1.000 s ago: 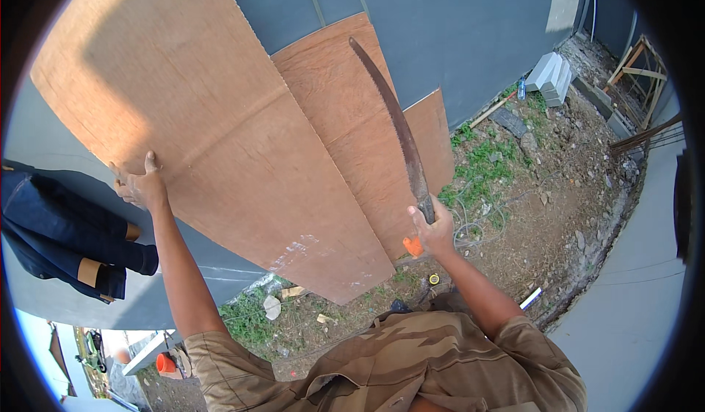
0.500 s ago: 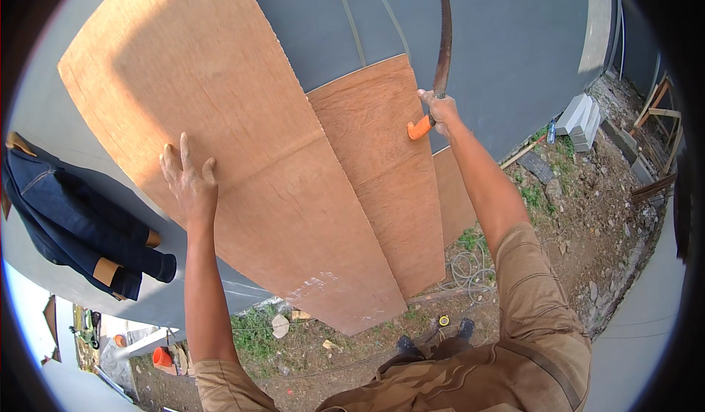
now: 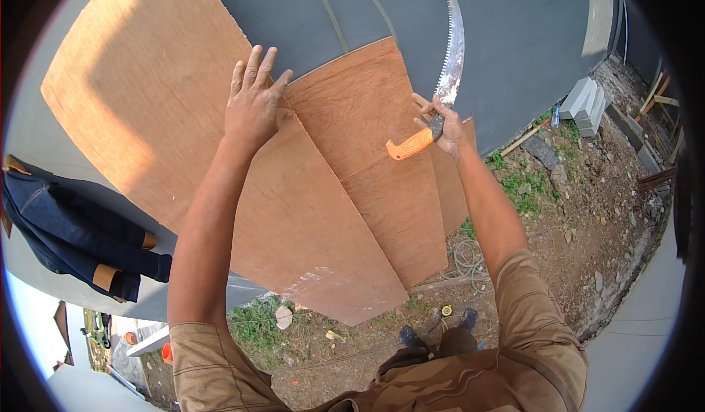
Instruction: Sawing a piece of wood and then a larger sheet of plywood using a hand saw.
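Note:
A large plywood sheet [image 3: 294, 214] leans against the grey wall, overlapping a narrower plywood panel [image 3: 382, 155] to its right. My left hand [image 3: 253, 103] is by the big sheet's rough right edge, fingers spread; whether it touches the wood I cannot tell. In my right hand [image 3: 449, 129] is a curved pruning saw [image 3: 453, 45]. The thumb and some fingers hold it where the orange handle meets the blade. Its toothed blade points up and its handle slants down to the left, in front of the narrower panel.
A dark blue jacket [image 3: 73, 228] hangs on the wall at left. Pale blocks [image 3: 585, 107] are stacked at right beside a blue-handled tool [image 3: 556, 116]. Coiled wire [image 3: 468, 258] and a yellow tape measure [image 3: 446, 311] lie on stony ground near my feet.
My left hand has moved up and right across the large sheet to its edge. The saw has turned in my right hand, so the blade's broad side now shows.

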`<state>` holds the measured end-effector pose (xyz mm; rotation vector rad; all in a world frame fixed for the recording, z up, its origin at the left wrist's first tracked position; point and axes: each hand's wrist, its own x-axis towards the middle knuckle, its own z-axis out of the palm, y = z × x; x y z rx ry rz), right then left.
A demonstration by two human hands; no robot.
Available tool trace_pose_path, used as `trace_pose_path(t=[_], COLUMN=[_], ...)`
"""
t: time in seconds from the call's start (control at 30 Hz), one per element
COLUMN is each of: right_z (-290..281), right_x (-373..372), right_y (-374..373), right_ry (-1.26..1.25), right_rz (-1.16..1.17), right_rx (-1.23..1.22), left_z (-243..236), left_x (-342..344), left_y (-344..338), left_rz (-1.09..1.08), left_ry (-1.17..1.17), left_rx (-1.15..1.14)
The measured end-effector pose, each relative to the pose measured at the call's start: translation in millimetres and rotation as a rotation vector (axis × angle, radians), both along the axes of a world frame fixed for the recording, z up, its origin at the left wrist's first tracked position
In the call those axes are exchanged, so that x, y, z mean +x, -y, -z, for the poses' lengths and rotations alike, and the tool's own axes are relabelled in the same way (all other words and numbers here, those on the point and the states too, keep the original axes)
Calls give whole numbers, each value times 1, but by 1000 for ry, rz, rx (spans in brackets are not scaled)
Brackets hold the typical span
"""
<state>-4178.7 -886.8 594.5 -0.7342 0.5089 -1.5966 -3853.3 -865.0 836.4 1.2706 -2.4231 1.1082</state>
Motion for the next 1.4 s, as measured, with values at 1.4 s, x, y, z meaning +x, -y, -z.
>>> trace_pose_path(t=[1.4], right_z=[270], right_x=[7], right_y=[-510], right_ry=[-1214], right_rz=[664], right_rx=[1137], left_z=[4], left_x=[-18], left_y=[63], left_rz=[-124], left_ry=[515], left_rx=[176])
